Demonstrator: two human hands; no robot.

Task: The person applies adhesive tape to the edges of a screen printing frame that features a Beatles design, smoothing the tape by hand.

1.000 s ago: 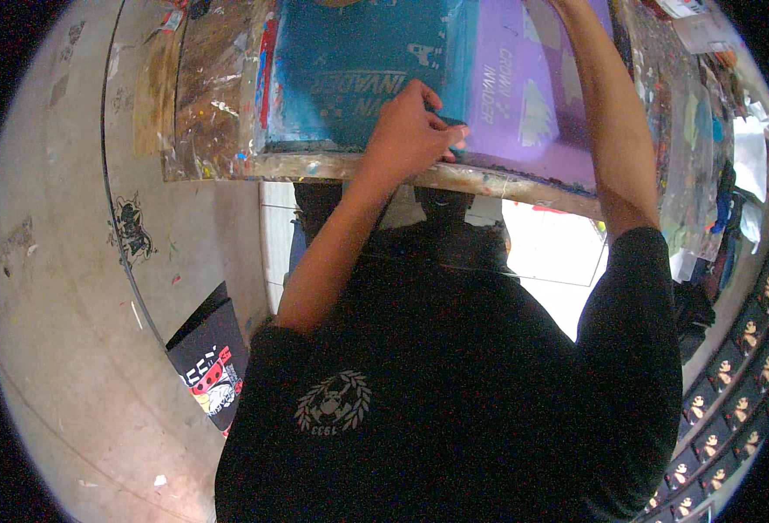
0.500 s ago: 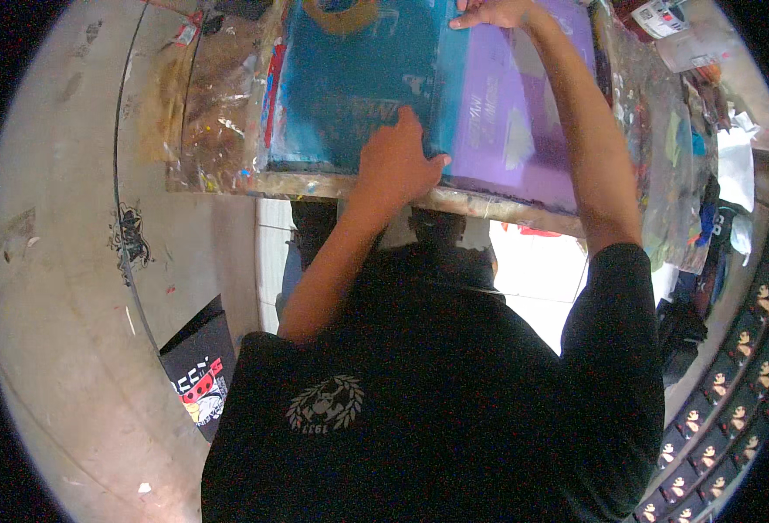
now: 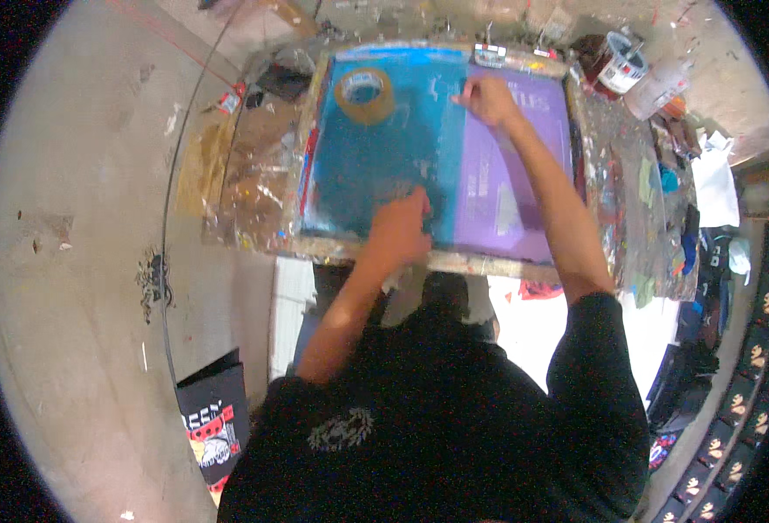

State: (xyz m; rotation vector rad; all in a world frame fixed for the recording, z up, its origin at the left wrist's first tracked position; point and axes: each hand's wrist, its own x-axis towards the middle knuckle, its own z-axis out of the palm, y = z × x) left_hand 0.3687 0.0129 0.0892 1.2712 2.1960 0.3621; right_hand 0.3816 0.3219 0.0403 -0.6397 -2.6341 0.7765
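Paint-spattered concrete floor (image 3: 79, 261) is spreading out on the left, with a dark printed shirt (image 3: 214, 427) lying on it near the person's feet. Further right, a stained worktable (image 3: 245, 192) is carrying a wooden-framed printing screen (image 3: 384, 253). Its left part is showing teal mesh, its right part is covered by a purple panel (image 3: 511, 196), and a roll of brown tape (image 3: 364, 94) is sitting on the teal area at the far side.

By my reading, the work along the line where teal meets purple is partly done. Both hands are resting on that line, one at each end, and I cannot tell whether a strip is already lying between them or how much of the frame is left to cover.

Left hand (image 3: 399, 234) is pressing down on the mesh at the near edge, fingers curled, holding nothing that I can make out. Right hand (image 3: 489, 98) is reaching to the far edge, pinched on something small and pale; too blurred to name. The tape roll is lying just left of the right hand and well beyond the left one.

Paint pots (image 3: 615, 65) and rags (image 3: 663, 183) are crowding the table's right end.
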